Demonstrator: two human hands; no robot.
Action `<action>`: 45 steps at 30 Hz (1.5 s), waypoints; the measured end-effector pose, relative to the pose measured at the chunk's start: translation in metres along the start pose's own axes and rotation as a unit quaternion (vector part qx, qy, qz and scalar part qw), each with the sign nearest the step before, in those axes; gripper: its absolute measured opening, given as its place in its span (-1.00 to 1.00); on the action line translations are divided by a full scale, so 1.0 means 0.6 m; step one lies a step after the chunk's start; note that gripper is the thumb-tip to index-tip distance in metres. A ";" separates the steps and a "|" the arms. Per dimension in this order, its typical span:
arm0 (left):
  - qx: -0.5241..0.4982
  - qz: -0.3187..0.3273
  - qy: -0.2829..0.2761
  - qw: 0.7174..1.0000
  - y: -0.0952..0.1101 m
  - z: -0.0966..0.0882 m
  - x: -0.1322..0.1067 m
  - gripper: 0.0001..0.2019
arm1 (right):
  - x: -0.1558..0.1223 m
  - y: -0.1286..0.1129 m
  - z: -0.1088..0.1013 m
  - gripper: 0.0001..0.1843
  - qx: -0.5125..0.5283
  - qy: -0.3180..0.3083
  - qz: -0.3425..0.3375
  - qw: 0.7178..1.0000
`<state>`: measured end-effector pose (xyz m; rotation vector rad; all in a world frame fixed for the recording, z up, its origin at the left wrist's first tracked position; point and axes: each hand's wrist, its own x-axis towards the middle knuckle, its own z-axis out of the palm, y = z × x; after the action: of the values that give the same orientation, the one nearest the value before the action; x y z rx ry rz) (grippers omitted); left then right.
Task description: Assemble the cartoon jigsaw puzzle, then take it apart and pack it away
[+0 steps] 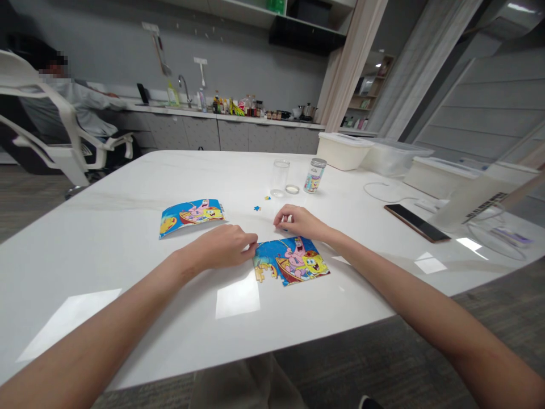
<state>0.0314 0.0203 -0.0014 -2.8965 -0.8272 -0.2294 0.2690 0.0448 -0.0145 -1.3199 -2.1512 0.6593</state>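
A mostly assembled cartoon jigsaw puzzle [298, 258] lies on the white table, with a gap at its lower left. My left hand [230, 245] is closed, its thumb and fingertips at the puzzle's upper left corner. Just above the puzzle's top edge, my right hand [300, 221] is closed in a pinch. A small dark bit shows under those fingers, too hidden to make out. Beyond the hands lie two loose puzzle pieces, a blue one [258, 208] and a yellow-and-blue one [267, 198]. A slightly curved reference picture [191, 217] with the same design lies to the left.
A clear jar [280, 177], its round lid [292, 189] and a printed canister [314, 176] stand farther back. A phone [416, 222], cables and storage bins [344, 150] occupy the right side. A person [80, 105] sits in a white chair at far left.
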 end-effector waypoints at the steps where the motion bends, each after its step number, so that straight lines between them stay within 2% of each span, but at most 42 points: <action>1: -0.003 0.001 0.000 1.000 -0.001 0.000 0.000 -0.72 | -0.001 -0.004 -0.001 -0.94 0.038 -0.007 0.014 0.999; 4: -0.011 0.005 -0.009 1.000 -0.002 -0.001 -0.001 -0.73 | -0.010 -0.024 -0.004 -0.88 0.170 -0.061 0.071 0.981; 7: -0.010 0.009 -0.024 1.000 -0.003 -0.006 -0.003 -0.75 | -0.022 -0.049 -0.008 -0.87 0.240 -0.104 0.107 0.959; 11: -0.016 0.010 -0.036 0.999 -0.003 -0.012 -0.004 -0.74 | -0.034 -0.073 -0.011 -0.88 0.246 -0.124 0.126 0.953; 17: -0.047 0.015 -0.029 0.998 -0.005 -0.014 -0.004 -0.76 | -0.039 -0.084 -0.009 -0.92 0.249 -0.140 0.127 0.950; 21: -0.052 0.014 -0.041 0.998 -0.005 -0.011 -0.002 -0.76 | -0.043 -0.089 -0.010 -0.74 0.253 -0.165 0.103 0.948; 23: -0.058 0.009 -0.049 0.997 -0.005 -0.012 -0.002 -0.76 | -0.044 -0.089 -0.009 -0.72 0.248 -0.190 0.102 0.944; 28: -0.147 0.026 -0.051 0.987 -0.002 -0.027 -0.008 -0.82 | -0.045 -0.089 0.000 -0.93 0.286 -0.203 0.106 0.930; 32: -0.256 0.053 -0.096 0.961 -0.002 -0.039 -0.012 -0.84 | -0.049 -0.093 0.004 -0.89 0.269 -0.216 0.121 0.931; 37: -0.294 0.065 -0.120 0.946 -0.007 -0.031 -0.012 -0.82 | -0.053 -0.096 0.006 -0.81 0.281 -0.226 0.103 0.927; 45: -0.315 0.077 -0.129 0.937 -0.008 -0.027 -0.011 -0.85 | -0.055 -0.101 0.012 -0.94 0.111 -0.219 0.071 0.967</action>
<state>0.0213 0.0183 0.0136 -3.6409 -0.6384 -0.1107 0.2373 -0.0105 0.0133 -1.3042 -2.2390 1.3160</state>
